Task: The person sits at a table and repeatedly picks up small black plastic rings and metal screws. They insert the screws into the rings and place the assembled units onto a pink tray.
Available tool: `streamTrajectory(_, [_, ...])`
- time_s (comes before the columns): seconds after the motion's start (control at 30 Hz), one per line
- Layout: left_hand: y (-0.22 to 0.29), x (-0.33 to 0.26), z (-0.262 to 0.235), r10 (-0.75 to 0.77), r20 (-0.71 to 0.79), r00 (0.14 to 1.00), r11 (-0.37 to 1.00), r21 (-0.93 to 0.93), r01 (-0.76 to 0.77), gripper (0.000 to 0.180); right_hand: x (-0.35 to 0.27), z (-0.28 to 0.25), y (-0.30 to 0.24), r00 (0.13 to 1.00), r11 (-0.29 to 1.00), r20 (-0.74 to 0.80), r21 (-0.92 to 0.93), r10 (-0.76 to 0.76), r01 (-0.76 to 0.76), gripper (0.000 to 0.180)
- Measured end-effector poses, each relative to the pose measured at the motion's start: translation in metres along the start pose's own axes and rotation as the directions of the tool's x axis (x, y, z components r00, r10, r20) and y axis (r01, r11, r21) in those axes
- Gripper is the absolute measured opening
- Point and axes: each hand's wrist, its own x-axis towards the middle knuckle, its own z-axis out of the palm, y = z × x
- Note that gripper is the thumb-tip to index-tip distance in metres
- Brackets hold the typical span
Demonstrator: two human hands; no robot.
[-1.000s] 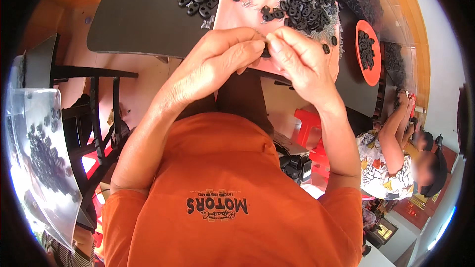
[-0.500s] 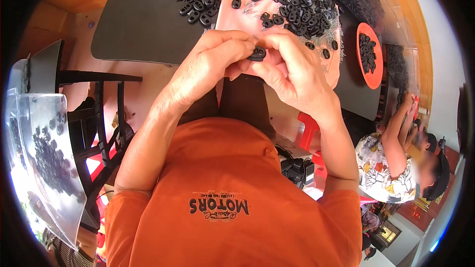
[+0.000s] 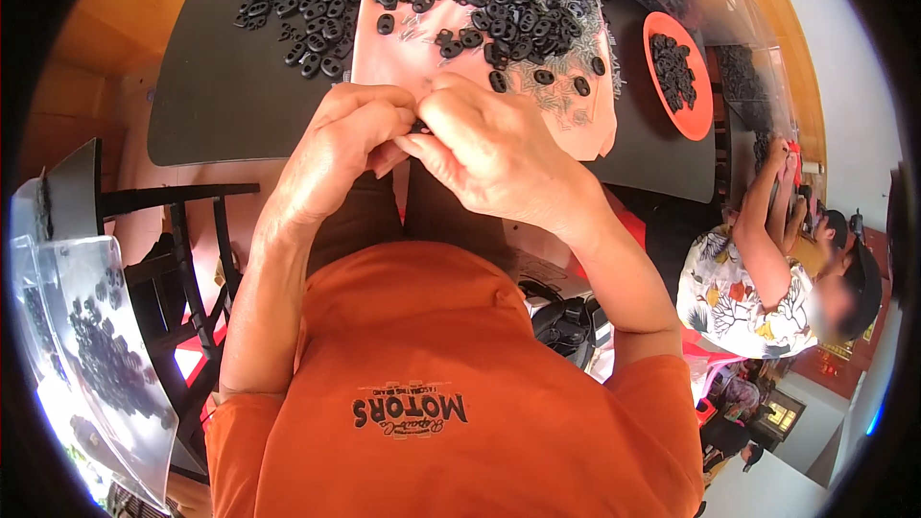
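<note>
A small black two-hole cord lock [image 3: 419,126] sits pinched between my hands at the table's near edge, mostly covered by the fingers. My left hand [image 3: 341,139] closes on its left side with thumb and fingers. From the right, my right hand [image 3: 494,149] presses its fingertips against the same piece. Just beyond my hands lies a pink sheet [image 3: 384,65] bearing a heap of black cord-lock parts [image 3: 523,14]. Small shiny springs [image 3: 566,115] are scattered around that heap. Several single pieces lie apart near the sheet's front edge.
More black pieces [image 3: 307,5] cover part of the dark table [image 3: 192,105] on the left. An orange-red dish [image 3: 703,105] of black parts stands at right. Clear bags of parts [image 3: 106,345] hang at left by a black chair frame [image 3: 182,197]. Another person [image 3: 734,278] sits at right.
The view has shifted, with the table contents lower and further left. My right hand has turned over the cord lock, which is now more hidden between the fingers.
</note>
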Motion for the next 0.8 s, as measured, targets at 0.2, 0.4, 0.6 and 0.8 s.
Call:
streamTrajectory(0.2, [-0.001, -0.004, 0.001, 0.014, 0.069, 0.997, 1.0, -0.01, -0.013, 0.023, -0.018, -0.025, 0.012, 0.939, 0.85, 0.083, 0.403, 0.335, -0.339, 0.027])
streamTrajectory(0.4, [-0.004, -0.005, 0.006, 0.064, 0.08, 0.995, 0.997, 0.027, -0.066, 0.028, -0.014, -0.021, 0.0, 0.902, 0.819, 0.072, 0.392, 0.426, -0.418, 0.028])
streamTrajectory(0.6, [-0.01, -0.003, 0.012, 0.113, 0.024, 0.993, 0.991, 0.074, -0.115, 0.032, -0.016, -0.019, 0.003, 0.935, 0.894, 0.007, 0.291, 0.355, -0.342, 0.015])
streamTrajectory(0.8, [-0.009, -0.002, 0.008, 0.068, 0.05, 0.996, 0.99, 0.121, -0.074, 0.033, -0.063, -0.116, 0.051, 0.673, 0.775, -0.403, 0.185, 0.62, -0.604, 0.027])
